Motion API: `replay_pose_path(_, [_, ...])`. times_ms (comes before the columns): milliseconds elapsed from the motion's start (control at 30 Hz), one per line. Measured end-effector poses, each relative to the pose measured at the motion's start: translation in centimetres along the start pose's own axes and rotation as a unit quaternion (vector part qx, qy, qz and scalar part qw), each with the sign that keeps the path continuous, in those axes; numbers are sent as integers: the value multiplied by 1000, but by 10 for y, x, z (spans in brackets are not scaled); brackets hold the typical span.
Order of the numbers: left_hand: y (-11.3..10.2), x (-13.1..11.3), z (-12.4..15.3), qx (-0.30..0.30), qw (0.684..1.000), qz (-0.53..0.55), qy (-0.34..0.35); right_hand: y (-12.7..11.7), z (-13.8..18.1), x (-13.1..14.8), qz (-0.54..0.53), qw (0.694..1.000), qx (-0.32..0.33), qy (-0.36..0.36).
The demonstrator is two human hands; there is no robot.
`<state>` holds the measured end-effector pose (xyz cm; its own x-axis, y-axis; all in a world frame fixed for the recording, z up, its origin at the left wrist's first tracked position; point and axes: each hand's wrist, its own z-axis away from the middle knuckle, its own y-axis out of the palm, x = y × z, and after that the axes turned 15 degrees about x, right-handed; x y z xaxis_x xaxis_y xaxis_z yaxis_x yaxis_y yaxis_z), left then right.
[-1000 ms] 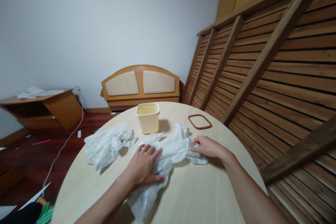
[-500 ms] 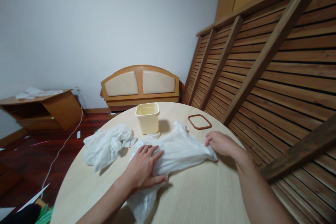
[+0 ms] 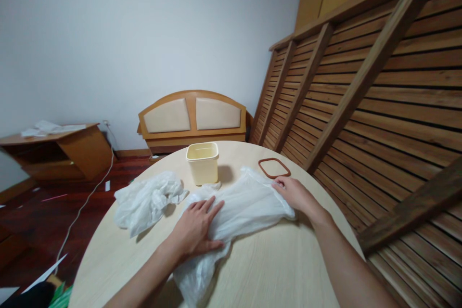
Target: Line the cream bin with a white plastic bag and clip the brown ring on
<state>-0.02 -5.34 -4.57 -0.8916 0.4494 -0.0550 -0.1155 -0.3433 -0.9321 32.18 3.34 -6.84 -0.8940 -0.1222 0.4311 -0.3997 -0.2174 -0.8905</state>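
A thin white plastic bag [image 3: 245,204] lies spread across the round pale wooden table [image 3: 274,269]. My left hand [image 3: 195,228] lies flat on the bag's near left part, fingers stretched out. My right hand [image 3: 294,192] rests on the bag's far right edge, fingers extended on the plastic. A second crumpled white bag [image 3: 146,199] sits to the left, apart from both hands. Behind the bags a small cream square bin [image 3: 202,162] stands upright. A brown rectangular ring [image 3: 274,167] lies just beyond my right hand.
A slatted wooden bed frame [image 3: 378,86] leans along the right side, close to the table. A padded headboard [image 3: 193,120] stands against the white wall. A low wooden cabinet [image 3: 57,151] is at left, with a white cable [image 3: 84,202] across the dark floor.
My right hand pulled the bag's right edge outward, stretching it flatter, then moved up to its far corner. My left hand stayed pressed on the bag.
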Motion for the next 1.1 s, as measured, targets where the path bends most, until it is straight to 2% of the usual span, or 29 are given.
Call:
replay_pose_path(100, [3, 2, -2, -13, 1000, -5, -3, -7, 3, -9, 21, 997, -27, 68])
replay_pose_path(200, [6, 3, -3, -30, 1000, -7, 7, -6, 5, -17, 47, 990, -25, 127])
replay_pose_path(300, [9, 4, -6, -34, 999, -6, 10, -1, 5, -16, 71, 987, -14, 144])
replay_pose_path(367, [11, 5, -8, -45, 999, -7, 17, 1, 3, -9, 88, 988, -27, 125])
replay_pose_path(467, [13, 6, -11, -64, 997, -15, 43, 4, 2, 13, 115, 991, -60, 38])
replay_pose_path(500, [14, 6, -13, -68, 996, -18, 53, 6, 1, 22, 122, 991, -59, -18])
replay_pose_path(533, [15, 5, -14, -70, 995, -20, 63, 9, 2, 30, 124, 984, -58, -111])
replay_pose_path(567, [16, 5, -15, -70, 995, -21, 73, 13, 2, 39, 119, 974, -45, -190])
replay_pose_path(600, [17, 4, -16, -69, 994, -20, 82, 18, 3, 46, 109, 965, -23, -238])
replay_pose_path(667, [20, 3, -19, -62, 993, -19, 94, 28, 5, 55, 93, 953, 43, -286])
replay_pose_path(733, [23, 2, -22, -50, 994, -21, 98, 39, 4, 58, 84, 952, 102, -276])
replay_pose_path(867, [27, 5, -26, -32, 996, -27, 76, 52, -2, 47, 84, 964, 168, -186])
replay_pose_path(1000, [23, 7, -22, -23, 998, -31, 39, 55, -8, 33, 98, 974, 165, -124])
replay_pose_path(1100, [16, 7, -15, -17, 999, -32, 9, 52, -8, 29, 105, 977, 147, -113])
